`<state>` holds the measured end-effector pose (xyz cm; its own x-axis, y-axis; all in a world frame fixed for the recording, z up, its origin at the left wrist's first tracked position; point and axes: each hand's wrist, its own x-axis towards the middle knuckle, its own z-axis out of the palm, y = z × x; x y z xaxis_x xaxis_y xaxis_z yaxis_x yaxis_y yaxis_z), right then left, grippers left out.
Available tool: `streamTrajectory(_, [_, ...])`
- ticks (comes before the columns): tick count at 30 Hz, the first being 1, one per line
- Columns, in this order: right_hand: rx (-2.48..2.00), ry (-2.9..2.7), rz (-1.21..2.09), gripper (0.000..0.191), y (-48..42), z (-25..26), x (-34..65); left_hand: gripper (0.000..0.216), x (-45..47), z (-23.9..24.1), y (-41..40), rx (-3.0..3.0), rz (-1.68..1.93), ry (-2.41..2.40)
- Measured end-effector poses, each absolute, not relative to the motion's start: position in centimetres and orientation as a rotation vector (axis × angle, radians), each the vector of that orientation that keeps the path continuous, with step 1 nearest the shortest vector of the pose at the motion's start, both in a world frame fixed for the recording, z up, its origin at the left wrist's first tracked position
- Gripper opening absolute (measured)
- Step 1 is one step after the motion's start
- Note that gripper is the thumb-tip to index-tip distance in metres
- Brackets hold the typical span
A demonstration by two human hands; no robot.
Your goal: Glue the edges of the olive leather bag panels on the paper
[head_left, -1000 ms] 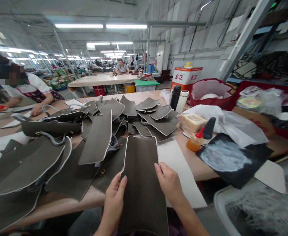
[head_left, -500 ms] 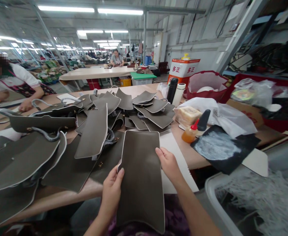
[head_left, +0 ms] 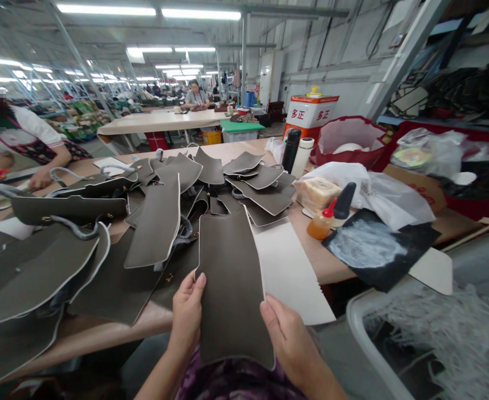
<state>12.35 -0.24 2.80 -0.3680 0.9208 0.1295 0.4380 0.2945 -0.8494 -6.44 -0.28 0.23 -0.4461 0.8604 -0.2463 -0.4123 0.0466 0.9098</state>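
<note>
At the desk [head_left: 317, 258], one grey-brown panel [head_left: 230, 289] is being pinched at both long edges by left fingers [head_left: 201, 283] and right fingers [head_left: 270, 318]; even, light pressure is being advised.

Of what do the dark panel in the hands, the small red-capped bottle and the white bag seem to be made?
Dark panel: probably leather or imitation leather, with a soft sheen; it bends smoothly.
Small bottle: likely translucent plastic; an orange colour seems to show through.
White bag: thin plastic or non-woven fabric, unclear which; it looks matt and creased.
</note>
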Motion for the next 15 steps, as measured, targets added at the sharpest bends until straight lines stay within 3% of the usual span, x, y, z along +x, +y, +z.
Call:
streamTrajectory(6, [-1.471, -2.057, 0.669, 0.034, -0.5, 1.7, 11.8, 0.036, -5.9, 0.8, -0.3, 0.537, 1.628, 1.306])
streamTrajectory(12, [-1.289, -1.631, 1.413, 0.04, 1.1, -0.2, 13.3, 0.036, -6.8, 2.2, -0.3, 0.961, 1.445, 1.382])
streamTrajectory(15, [-1.464, -1.341, 1.337, 0.046, 1.0, -2.5, 16.1, 0.035, -8.7, 3.0, 0.5, 1.36, 1.394, 1.564])
